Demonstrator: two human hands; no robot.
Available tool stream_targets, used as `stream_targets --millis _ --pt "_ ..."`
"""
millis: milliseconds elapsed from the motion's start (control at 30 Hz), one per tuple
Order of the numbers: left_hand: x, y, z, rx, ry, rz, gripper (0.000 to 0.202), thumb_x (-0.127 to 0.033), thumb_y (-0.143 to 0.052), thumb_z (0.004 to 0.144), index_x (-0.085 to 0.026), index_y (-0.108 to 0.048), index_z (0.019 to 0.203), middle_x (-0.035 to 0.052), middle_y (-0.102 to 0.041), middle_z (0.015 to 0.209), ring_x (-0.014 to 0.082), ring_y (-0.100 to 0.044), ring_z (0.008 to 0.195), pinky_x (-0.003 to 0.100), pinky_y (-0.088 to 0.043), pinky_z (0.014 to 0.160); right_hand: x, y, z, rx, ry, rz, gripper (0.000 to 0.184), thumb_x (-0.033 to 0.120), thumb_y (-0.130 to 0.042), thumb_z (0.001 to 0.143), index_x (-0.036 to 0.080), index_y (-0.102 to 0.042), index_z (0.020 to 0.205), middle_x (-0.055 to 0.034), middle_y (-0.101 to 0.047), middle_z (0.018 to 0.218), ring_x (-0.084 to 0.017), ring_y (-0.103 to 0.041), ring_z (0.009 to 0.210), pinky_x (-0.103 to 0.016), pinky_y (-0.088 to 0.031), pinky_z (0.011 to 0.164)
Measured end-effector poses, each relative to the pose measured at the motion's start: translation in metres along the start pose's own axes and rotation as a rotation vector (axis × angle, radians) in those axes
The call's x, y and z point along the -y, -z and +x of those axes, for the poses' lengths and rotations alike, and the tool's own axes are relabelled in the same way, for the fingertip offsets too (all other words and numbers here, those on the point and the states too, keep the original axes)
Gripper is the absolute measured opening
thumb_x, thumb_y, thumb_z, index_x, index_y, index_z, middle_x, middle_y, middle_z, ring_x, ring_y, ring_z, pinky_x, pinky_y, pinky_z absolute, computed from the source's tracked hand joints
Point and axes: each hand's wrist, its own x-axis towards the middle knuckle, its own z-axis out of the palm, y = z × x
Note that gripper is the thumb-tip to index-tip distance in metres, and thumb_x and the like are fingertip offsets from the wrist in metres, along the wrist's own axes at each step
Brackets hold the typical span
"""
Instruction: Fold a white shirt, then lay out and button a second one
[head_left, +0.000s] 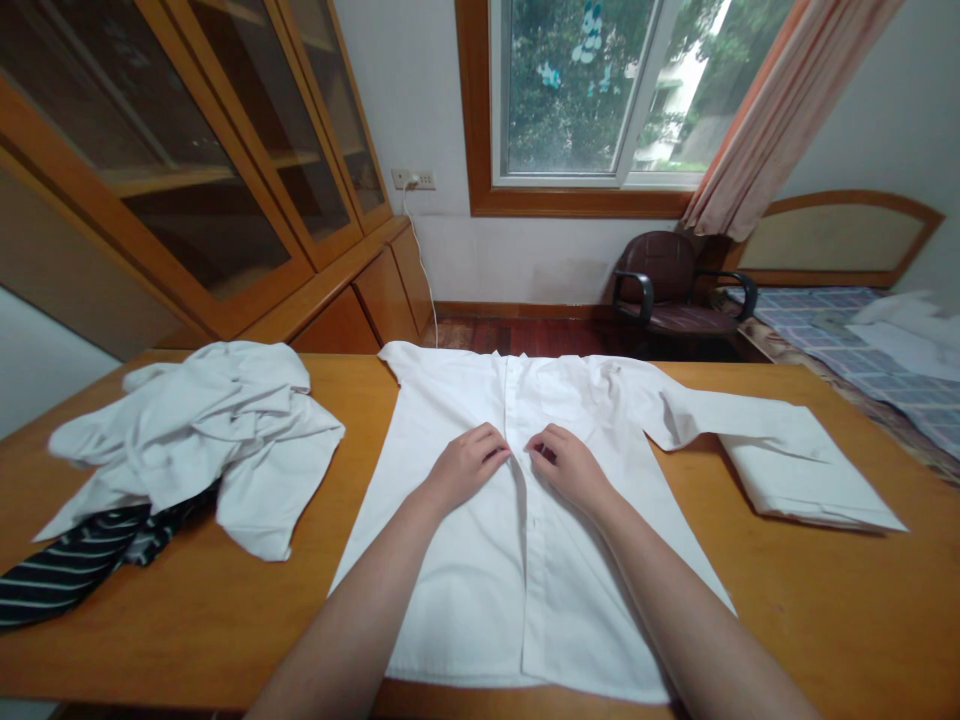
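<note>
A white button-up shirt [450, 590] lies front side up on the wooden table, its hem toward me and its collar end at the far edge. The button placket runs down its middle, and the lower part of the front edge stands slightly raised. On the left of the placket, my left hand [469, 465] pinches the front edge of the shirt between thumb and fingers. Just across from it, my right hand [570, 470] is closed with curled fingers at the other side of the placket, the fingertips at the cloth.
A crumpled white garment [225, 430] lies at the left over a black striped tie [71, 570]. One shirt sleeve reaches right onto a folded white stack [810, 470]. Beyond the wooden table [847, 620] stand a glass-door cabinet [300, 240], an armchair [664, 280] and a bed [847, 330].
</note>
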Motion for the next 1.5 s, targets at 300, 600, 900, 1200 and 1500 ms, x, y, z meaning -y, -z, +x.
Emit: stream_targets --millis 300,600,900,1200,1500 --pt "0.0009 -0.0006 -0.0002 -0.004 0.002 0.004 0.016 -0.026 -0.051 0.099 -0.021 -0.065 0.094 0.0032 -0.063 0.094 0.0154 -0.062 0.085 0.029 -0.052 0.080 0.0014 0.0014 0.0004 -0.007 0.001 0.017 0.016 0.009 -0.057 0.084 0.020 -0.068 0.089 -0.0021 -0.059 0.086 -0.017 -0.057 0.079 -0.028 -0.046 0.074" --pt "0.0009 -0.0007 -0.0001 -0.004 0.003 0.008 0.014 -0.025 -0.053 0.098 -0.021 -0.066 0.094 0.0033 -0.063 0.093 0.0157 -0.063 0.086 0.029 -0.052 0.081 0.0020 0.0006 0.0004 -0.003 -0.002 0.019 0.021 0.006 -0.056 0.081 0.020 -0.069 0.090 -0.0018 -0.059 0.085 -0.016 -0.057 0.078 -0.028 -0.045 0.072" --pt "0.0001 -0.0006 0.0001 0.003 0.017 0.007 0.014 -0.025 -0.053 0.098 -0.021 -0.065 0.094 0.0031 -0.063 0.094 0.0157 -0.062 0.085 0.029 -0.052 0.081 -0.0020 -0.0016 0.0002 -0.011 0.004 0.015 0.020 0.008 -0.056 0.082 0.021 -0.069 0.091 -0.0018 -0.059 0.086 -0.017 -0.057 0.079 -0.028 -0.045 0.074" --pt "0.0008 -0.0007 -0.0007 0.005 0.021 0.001 0.014 -0.026 -0.052 0.098 -0.021 -0.065 0.094 0.0029 -0.063 0.094 0.0155 -0.062 0.086 0.029 -0.051 0.082 0.0009 0.0001 0.0003 -0.005 -0.005 0.001 0.019 0.008 -0.056 0.083 0.020 -0.068 0.091 -0.0019 -0.059 0.085 -0.017 -0.057 0.079 -0.029 -0.045 0.073" --pt "0.0003 0.0001 -0.0005 0.013 0.023 0.003 0.012 -0.024 -0.054 0.098 -0.020 -0.065 0.094 0.0027 -0.063 0.094 0.0150 -0.062 0.086 0.028 -0.051 0.082 0.0006 0.0001 0.0005 0.002 -0.010 -0.001 0.017 0.008 -0.057 0.082 0.019 -0.067 0.090 -0.0018 -0.059 0.083 -0.017 -0.056 0.079 -0.029 -0.044 0.074"
